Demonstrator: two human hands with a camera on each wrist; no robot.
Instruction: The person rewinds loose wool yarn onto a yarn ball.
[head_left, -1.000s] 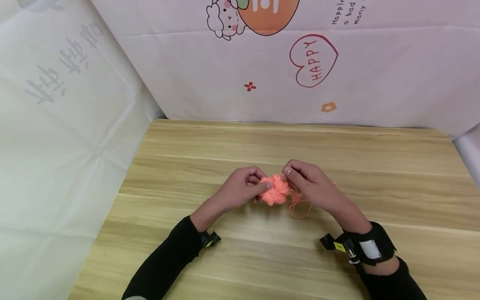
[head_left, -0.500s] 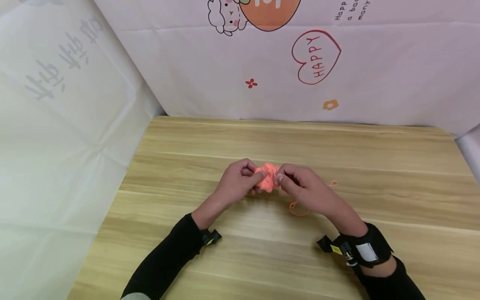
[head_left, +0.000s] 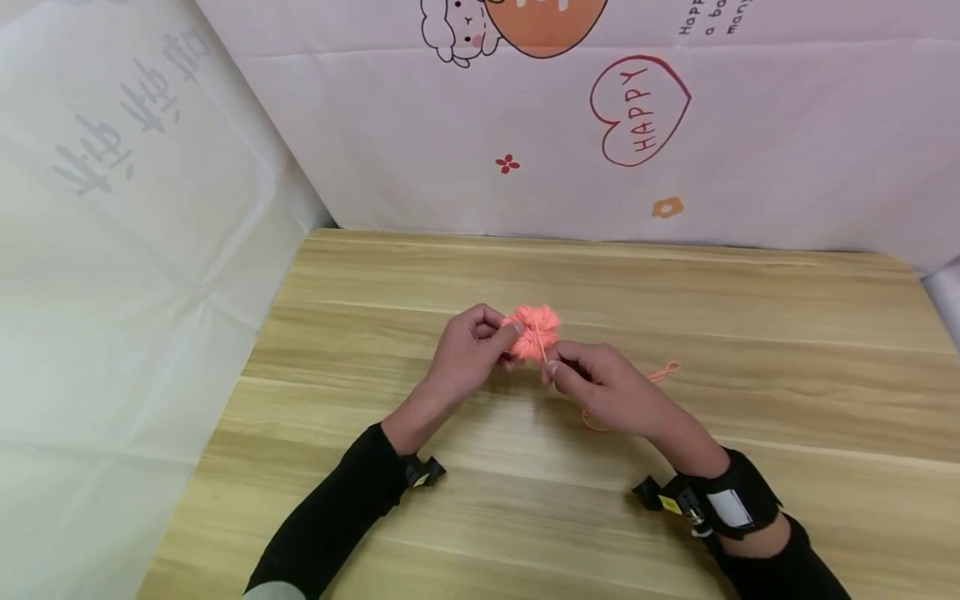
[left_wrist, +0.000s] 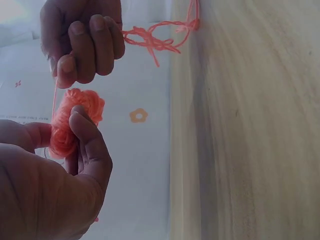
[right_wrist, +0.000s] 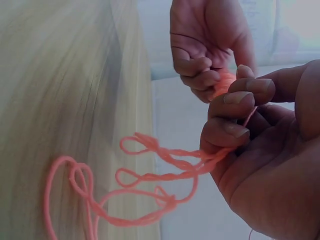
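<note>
A small coral yarn bundle, round and lobed like a flower (head_left: 536, 332), is held above the table. My left hand (head_left: 465, 354) pinches its left side between thumb and fingers. My right hand (head_left: 607, 387) lies just below and right of it, pinching a strand of yarn that runs taut across the bundle's face. In the left wrist view that strand (left_wrist: 54, 100) rises from the bundle to the right hand's fingers. Twisted, looped yarn tails (right_wrist: 165, 172) hang from under the right hand's curled fingers in the right wrist view.
The wooden table (head_left: 375, 517) spreads beneath both hands. Part of the loose yarn (right_wrist: 65, 165) trails toward the tabletop. A white printed sheet (head_left: 375, 150) stands behind the table, and another white sheet (head_left: 112, 333) is at the left. Black straps with small cameras sit on both wrists.
The bundle has moved up and slightly left with the left hand, and its flat face has turned back into view. The right hand has come left and slightly down, drawing a strand taut.
</note>
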